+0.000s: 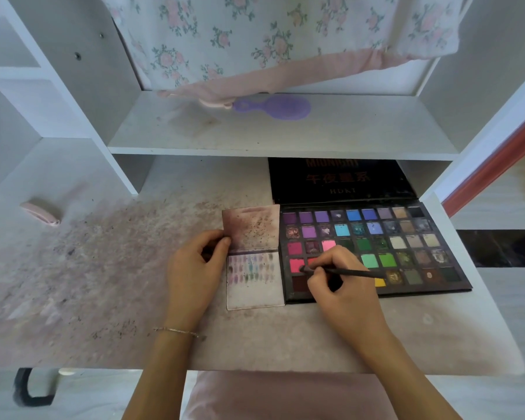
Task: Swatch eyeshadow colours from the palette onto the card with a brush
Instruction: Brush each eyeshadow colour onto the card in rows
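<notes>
Head view: the right hand [343,283] holds the brush [346,271] in a pencil grip, its fingers [331,263] curled round the handle near the bristle end. The brush lies almost level, long axis running left to right, tail over the yellow pans and tip resting in a pink-red pan at the left side of the palette [373,253]. The card [253,259] lies flat on the table [103,268], touching the left edge of the palette, so the next stroke calls for a short carry leftward from the tip. Rows of faint swatches cover the upper part of the lower panel; the bare part below them is nearer the person. The left hand [196,268] pinches the card's left edge at the fold, fingers [222,242] curled, and stands clear of the brush's path. Nothing lies between tip and card. Loose powder is scattered over the table; a purple hairbrush [275,107] sits on the shelf [315,137] behind, well apart.
</notes>
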`<state>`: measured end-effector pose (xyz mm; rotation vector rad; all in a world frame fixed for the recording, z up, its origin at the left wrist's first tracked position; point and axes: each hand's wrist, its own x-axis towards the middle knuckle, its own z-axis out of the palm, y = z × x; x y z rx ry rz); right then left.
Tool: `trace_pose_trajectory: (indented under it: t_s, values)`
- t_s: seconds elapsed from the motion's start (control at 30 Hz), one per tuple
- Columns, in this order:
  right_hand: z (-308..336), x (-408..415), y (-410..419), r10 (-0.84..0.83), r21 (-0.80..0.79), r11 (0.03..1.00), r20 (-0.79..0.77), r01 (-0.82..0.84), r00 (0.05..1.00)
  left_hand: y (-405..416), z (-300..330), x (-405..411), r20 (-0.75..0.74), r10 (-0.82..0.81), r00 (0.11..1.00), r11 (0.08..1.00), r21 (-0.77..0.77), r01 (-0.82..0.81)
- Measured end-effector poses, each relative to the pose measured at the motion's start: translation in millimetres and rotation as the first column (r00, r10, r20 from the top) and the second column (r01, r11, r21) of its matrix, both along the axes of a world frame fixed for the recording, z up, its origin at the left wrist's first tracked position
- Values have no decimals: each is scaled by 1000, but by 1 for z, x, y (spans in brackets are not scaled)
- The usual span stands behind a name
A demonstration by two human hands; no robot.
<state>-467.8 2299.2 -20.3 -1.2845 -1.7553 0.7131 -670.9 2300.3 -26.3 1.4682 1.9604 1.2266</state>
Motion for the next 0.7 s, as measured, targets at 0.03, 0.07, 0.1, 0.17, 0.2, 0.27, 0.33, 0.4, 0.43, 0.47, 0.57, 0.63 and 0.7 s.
trace_pose_trajectory:
  t_s: [0.03, 0.07, 0.1, 0.17, 0.2, 0.27, 0.33, 0.4, 0.43, 0.47, 0.57, 0.63, 0.7]
  values:
    - [0, 0, 0, -12, 4, 1000, -21, 12, 1000, 0, 0, 0, -3, -1, 1000, 1000, 2, 1]
    - [1, 0, -1, -18, 13, 1000, -36, 18, 999, 0, 0, 0, -6, -2, 1000, 1000, 5, 2]
    - [1, 0, -1, -16, 20, 1000, -44, 17, 999, 0, -1, 0, -9, -3, 1000, 1000, 7, 3]
    - [4, -2, -3, 1, 22, 1000, -59, 0, 998, 1, -1, -1, -10, -10, 1000, 1000, 12, 10]
    - [5, -4, -5, 11, 25, 1000, -73, -9, 997, 1, -2, -1, -7, -14, 1000, 1000, 15, 15]
    - [7, -10, -7, 43, 8, 999, -118, -42, 992, 1, -2, -1, -4, -27, 1000, 999, 17, 27]
    - [8, -19, -9, 109, -40, 993, -141, -115, 984, 2, -3, -2, -14, -35, 999, 999, 8, 35]
    - [7, -29, -11, 183, -70, 979, -127, -193, 975, 2, -3, -2, -22, -33, 999, 999, 4, 33]
    - [6, -34, -11, 212, -78, 972, -132, -223, 968, 3, -3, -2, -26, -29, 999, 1000, 4, 29]
    - [6, -38, -12, 235, -79, 966, -144, -248, 961, 3, -3, -2, -29, -25, 999, 1000, 3, 26]
    - [7, -48, -12, 262, -65, 959, -162, -276, 951, 4, -2, -2, -33, -22, 999, 1000, -7, 22]
    - [7, -51, -11, 249, -87, 961, -156, -264, 956, 4, -2, -2, -26, -21, 999, 1000, -10, 21]
    - [6, -53, -11, 241, -96, 963, -107, -251, 965, 4, -2, -1, -20, -11, 1000, 1000, -4, 11]
